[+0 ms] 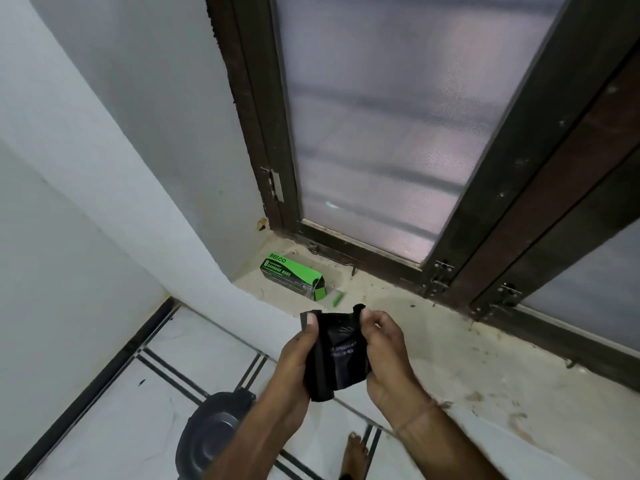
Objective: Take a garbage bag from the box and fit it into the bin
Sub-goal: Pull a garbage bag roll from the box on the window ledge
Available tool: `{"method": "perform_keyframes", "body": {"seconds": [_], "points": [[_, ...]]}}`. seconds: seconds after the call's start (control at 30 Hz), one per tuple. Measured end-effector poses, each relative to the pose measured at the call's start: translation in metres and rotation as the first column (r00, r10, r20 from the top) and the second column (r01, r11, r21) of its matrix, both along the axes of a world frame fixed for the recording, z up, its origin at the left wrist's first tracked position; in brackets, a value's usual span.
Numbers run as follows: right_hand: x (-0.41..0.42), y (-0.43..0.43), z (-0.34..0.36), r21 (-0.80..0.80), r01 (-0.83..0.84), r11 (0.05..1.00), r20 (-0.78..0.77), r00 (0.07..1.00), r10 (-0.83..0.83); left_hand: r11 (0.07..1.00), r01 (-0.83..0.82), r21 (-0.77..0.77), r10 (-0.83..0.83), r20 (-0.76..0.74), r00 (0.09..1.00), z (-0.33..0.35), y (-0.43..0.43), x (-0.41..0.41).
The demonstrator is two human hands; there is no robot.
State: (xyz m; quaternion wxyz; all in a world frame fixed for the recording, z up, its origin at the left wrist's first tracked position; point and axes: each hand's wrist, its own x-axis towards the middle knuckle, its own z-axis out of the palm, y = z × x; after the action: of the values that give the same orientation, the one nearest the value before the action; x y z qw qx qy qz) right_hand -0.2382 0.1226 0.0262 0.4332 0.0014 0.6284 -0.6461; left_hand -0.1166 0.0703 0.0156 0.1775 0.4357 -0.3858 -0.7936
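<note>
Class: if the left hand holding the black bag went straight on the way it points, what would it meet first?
Probably the open end of the green box on the sill, just beyond the left hand; depth is unclear from one view.

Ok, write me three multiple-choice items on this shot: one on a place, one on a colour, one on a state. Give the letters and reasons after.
1. Where does the garbage bag box lie?
A) on the ledge
B) on the floor tiles
C) in one hand

2. What colour is the bag being held?
A) white
B) black
C) green

3. What state is the bag in?
A) opened out wide
B) folded small, pinched by both hands
C) dropped on the floor

Answers:
1 A, the box rests on its side on the ledge.
2 B, the plastic is black all over.
3 B, the left hand and right hand pinch its top corners, and it is a compact folded piece.
</note>
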Motion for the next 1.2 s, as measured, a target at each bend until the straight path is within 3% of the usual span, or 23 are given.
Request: {"method": "perform_keyframes", "body": {"seconds": [0.13,0.2,0.33,0.47,0.73,0.83,0.97,1.2], "points": [[0.024,-0.002,0.006,-0.013,-0.01,1.0,0.005,1.0,0.01,1.0,0.025,-0.008,-0.026,-0.028,0.999,0.007,0.002,0.018],[0.04,0.001,0.011,-0.045,-0.113,0.993,-0.033,0.993,0.112,1.0,-0.02,-0.017,0.019,-0.026,0.999,0.011,0.001,0.034],[0.073,0.006,0.013,0.007,-0.401,0.916,-0.296,0.874,0.385,0.993,-0.119,0.018,0.12,-0.055,0.991,0.01,0.001,0.073],[0.098,0.01,0.006,0.183,-0.422,0.888,-0.479,0.751,0.455,0.986,-0.157,0.052,0.16,-0.057,0.985,0.008,0.005,0.101],[0.129,0.018,0.015,0.043,-0.207,0.977,-0.259,0.943,0.211,0.993,-0.117,0.023,0.119,-0.094,0.989,0.004,0.004,0.142],[0.141,0.021,0.031,-0.005,-0.257,0.966,-0.157,0.955,0.253,0.995,-0.091,0.029,0.093,-0.123,0.988,0.007,0.005,0.153],[0.159,0.025,0.037,0.014,-0.391,0.92,-0.284,0.881,0.379,0.998,-0.069,-0.006,0.068,-0.116,0.991,0.009,0.006,0.162],[0.163,0.022,0.024,0.091,-0.239,0.967,-0.347,0.902,0.256,0.994,-0.094,0.052,0.099,-0.104,0.99,0.012,0.007,0.171]]}}
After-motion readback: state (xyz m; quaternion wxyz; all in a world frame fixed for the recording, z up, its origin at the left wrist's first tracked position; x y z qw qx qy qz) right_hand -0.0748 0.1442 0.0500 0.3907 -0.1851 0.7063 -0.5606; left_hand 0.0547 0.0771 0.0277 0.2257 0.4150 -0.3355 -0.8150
